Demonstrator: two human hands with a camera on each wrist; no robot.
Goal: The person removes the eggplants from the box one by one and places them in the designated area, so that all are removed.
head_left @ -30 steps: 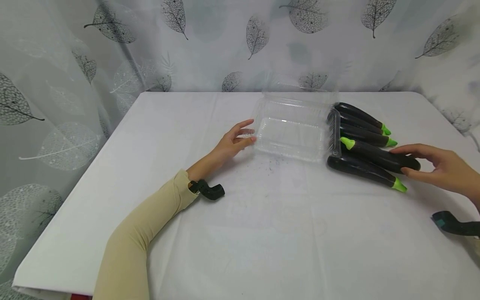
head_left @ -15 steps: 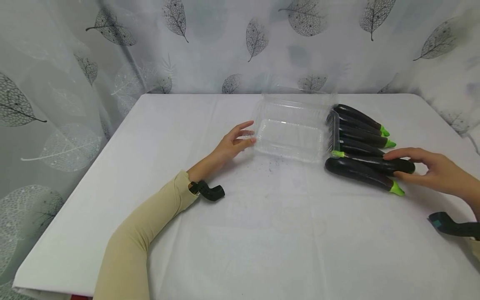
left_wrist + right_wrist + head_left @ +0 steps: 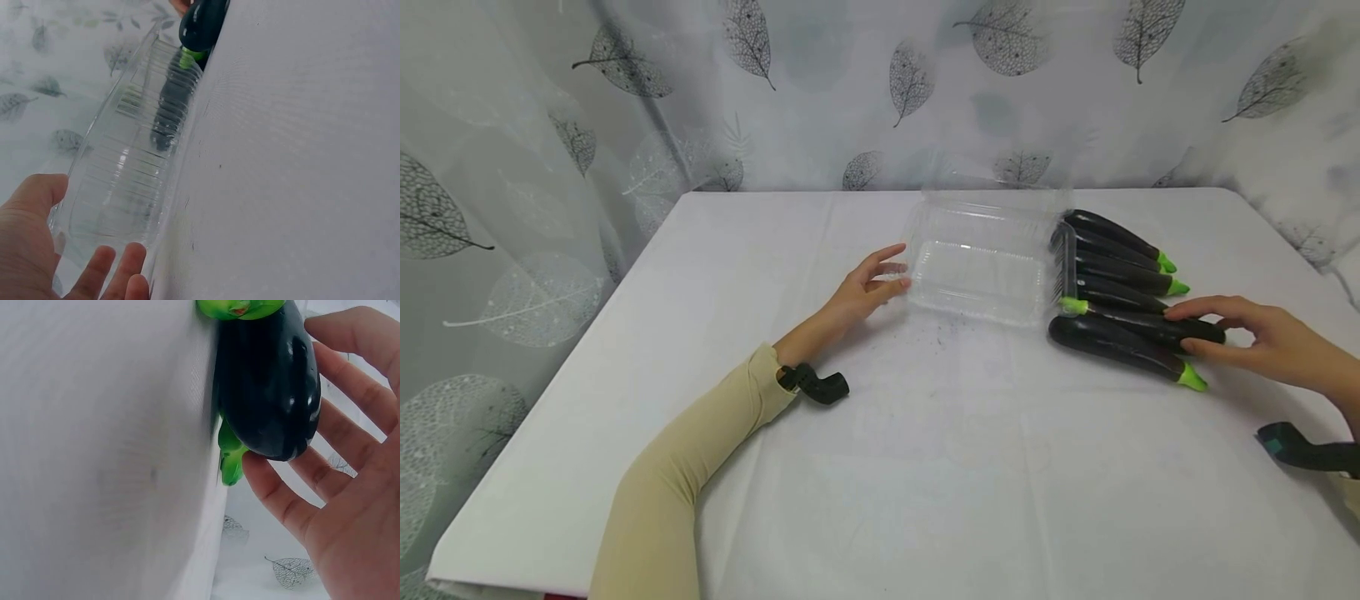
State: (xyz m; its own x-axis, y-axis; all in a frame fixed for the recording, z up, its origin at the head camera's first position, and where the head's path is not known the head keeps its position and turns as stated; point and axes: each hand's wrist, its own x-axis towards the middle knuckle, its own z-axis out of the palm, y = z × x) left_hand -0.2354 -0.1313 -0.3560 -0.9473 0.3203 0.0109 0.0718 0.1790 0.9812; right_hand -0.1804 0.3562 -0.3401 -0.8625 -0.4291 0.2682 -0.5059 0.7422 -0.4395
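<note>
My left hand (image 3: 865,292) rests with spread, relaxed fingers at the left side of a clear plastic clamshell box (image 3: 981,279), whose lid (image 3: 1000,198) is raised at the back. In the left wrist view, the thumb and fingers (image 3: 132,257) lie around the box's end wall. Over at the right, my right hand (image 3: 1262,337) holds the rounded end of a dark eggplant (image 3: 1157,327) between thumb and fingers. Its green stem end (image 3: 1073,306) points left at the box's right side. In the right wrist view the eggplant (image 3: 269,387) sits within the curve of the fingers.
Several more eggplants (image 3: 1123,268) lie side by side right of the box, most with green stems to the right. The frontmost eggplant (image 3: 1112,346) lies just before the held one. A white cloth covers the table (image 3: 887,467); a leaf-print curtain (image 3: 820,108) hangs behind.
The right hand has lowered the eggplant slightly left and toward the table, its stem end dropping to the box's side; it has barely moved in the last half second. The left hand stays.
</note>
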